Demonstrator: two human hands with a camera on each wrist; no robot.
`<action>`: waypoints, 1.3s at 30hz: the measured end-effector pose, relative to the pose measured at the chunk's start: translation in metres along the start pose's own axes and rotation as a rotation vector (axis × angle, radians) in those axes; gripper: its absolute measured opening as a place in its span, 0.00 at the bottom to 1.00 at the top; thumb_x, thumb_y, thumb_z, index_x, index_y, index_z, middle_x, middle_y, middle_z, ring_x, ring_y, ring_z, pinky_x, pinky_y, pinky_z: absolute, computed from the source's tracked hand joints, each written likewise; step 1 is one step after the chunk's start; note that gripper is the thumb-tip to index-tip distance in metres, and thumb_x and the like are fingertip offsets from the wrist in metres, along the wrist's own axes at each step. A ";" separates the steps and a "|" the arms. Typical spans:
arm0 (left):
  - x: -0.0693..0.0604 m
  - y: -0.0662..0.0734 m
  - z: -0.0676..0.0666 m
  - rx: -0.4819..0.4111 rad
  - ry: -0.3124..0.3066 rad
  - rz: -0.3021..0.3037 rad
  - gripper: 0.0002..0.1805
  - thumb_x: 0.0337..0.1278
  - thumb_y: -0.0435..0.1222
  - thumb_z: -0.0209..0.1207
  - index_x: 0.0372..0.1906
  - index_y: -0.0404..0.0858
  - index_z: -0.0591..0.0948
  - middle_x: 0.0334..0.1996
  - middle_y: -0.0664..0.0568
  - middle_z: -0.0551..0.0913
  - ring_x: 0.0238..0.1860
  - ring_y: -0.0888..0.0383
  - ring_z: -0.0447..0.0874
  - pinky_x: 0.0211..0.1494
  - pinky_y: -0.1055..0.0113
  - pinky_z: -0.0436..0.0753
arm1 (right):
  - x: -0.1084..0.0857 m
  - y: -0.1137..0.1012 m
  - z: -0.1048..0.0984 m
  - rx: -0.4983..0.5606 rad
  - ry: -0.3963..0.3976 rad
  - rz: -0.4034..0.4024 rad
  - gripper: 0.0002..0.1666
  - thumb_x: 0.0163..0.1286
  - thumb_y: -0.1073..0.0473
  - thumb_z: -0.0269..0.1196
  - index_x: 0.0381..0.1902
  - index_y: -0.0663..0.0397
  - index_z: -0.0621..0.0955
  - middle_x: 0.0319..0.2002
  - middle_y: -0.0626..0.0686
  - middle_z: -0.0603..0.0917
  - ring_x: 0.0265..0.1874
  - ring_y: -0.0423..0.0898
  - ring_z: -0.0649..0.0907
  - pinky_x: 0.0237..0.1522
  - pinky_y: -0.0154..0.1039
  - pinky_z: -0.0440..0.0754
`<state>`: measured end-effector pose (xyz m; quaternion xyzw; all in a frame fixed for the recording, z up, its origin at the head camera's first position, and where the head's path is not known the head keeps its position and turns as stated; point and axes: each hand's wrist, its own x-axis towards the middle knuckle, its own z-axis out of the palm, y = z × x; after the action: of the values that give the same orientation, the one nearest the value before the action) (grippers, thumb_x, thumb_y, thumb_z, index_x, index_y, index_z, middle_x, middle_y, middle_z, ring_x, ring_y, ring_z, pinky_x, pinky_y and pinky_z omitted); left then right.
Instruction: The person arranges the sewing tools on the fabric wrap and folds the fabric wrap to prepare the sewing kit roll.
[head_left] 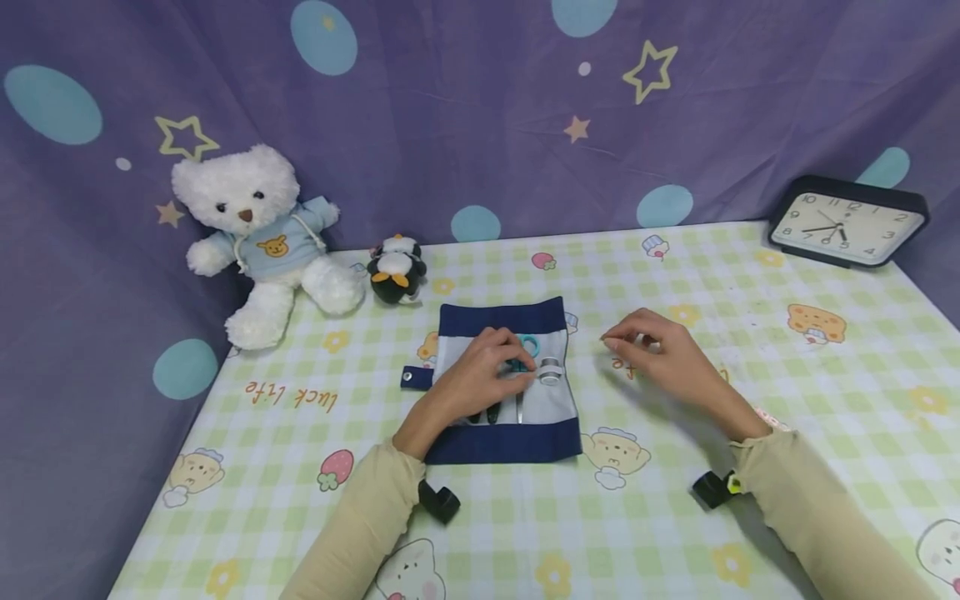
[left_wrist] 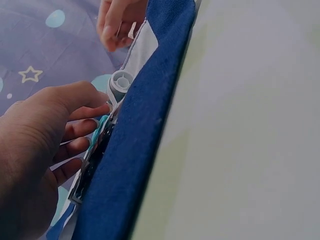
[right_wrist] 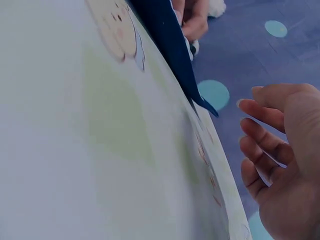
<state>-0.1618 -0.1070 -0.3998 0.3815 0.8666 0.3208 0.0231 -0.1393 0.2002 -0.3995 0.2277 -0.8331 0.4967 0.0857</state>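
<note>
An unrolled navy and light grey fabric pouch (head_left: 507, 444) lies on the table. My left hand (head_left: 480, 375) is over it, its thumb and index finger pinching the white elastic band (left_wrist: 112, 100) beside a small white-and-grey spool (head_left: 551, 372). Partly under this hand are teal-handled scissors (head_left: 531, 345), a slim metal tool (head_left: 519, 408) and a black item (head_left: 492, 412), its kind hidden. To the right of the pouch, my right hand (head_left: 671, 358) hovers over the cloth, fingers loosely bent. Nothing clearly shows between its fingertips in the right wrist view.
A white teddy bear (head_left: 273, 250) in a blue top sits at the back left, with a penguin plush (head_left: 397, 268) beside it. A black-framed clock (head_left: 847, 223) stands at the back right. Purple curtain (head_left: 450, 125) hangs behind the checked tablecloth (head_left: 300, 467).
</note>
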 end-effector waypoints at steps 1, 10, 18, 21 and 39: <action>-0.001 0.000 -0.001 0.001 0.000 -0.002 0.07 0.69 0.39 0.67 0.45 0.43 0.89 0.46 0.53 0.79 0.44 0.55 0.70 0.49 0.59 0.72 | -0.003 0.001 -0.004 -0.022 0.016 -0.003 0.06 0.72 0.68 0.68 0.43 0.58 0.89 0.39 0.53 0.85 0.35 0.41 0.80 0.36 0.31 0.77; -0.009 -0.002 -0.008 0.003 0.036 -0.010 0.04 0.69 0.38 0.66 0.44 0.44 0.88 0.46 0.53 0.78 0.45 0.54 0.70 0.49 0.58 0.73 | -0.032 0.007 -0.035 -0.138 0.105 0.055 0.09 0.72 0.68 0.68 0.46 0.53 0.89 0.42 0.49 0.85 0.37 0.37 0.78 0.40 0.27 0.72; -0.023 -0.008 -0.017 0.017 0.052 -0.037 0.06 0.72 0.37 0.63 0.45 0.42 0.88 0.47 0.53 0.78 0.46 0.55 0.69 0.49 0.57 0.73 | -0.053 0.011 -0.052 -0.204 0.144 0.160 0.06 0.74 0.62 0.67 0.45 0.52 0.89 0.42 0.45 0.85 0.39 0.35 0.78 0.41 0.24 0.71; -0.028 -0.009 -0.022 0.028 0.067 -0.049 0.06 0.72 0.38 0.64 0.46 0.42 0.88 0.47 0.53 0.78 0.47 0.54 0.71 0.51 0.54 0.72 | -0.061 0.011 -0.060 -0.212 0.158 0.195 0.07 0.75 0.61 0.66 0.46 0.51 0.89 0.44 0.43 0.86 0.41 0.34 0.78 0.43 0.23 0.71; -0.056 -0.021 -0.044 0.043 0.161 -0.071 0.04 0.65 0.33 0.68 0.42 0.40 0.88 0.45 0.51 0.79 0.49 0.50 0.73 0.52 0.53 0.74 | -0.119 0.013 -0.098 -0.347 0.191 0.348 0.11 0.77 0.58 0.65 0.51 0.55 0.87 0.44 0.29 0.82 0.43 0.24 0.75 0.42 0.19 0.69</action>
<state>-0.1483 -0.1794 -0.3881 0.3241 0.8852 0.3308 -0.0433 -0.0483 0.3256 -0.4053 0.0149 -0.9207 0.3726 0.1150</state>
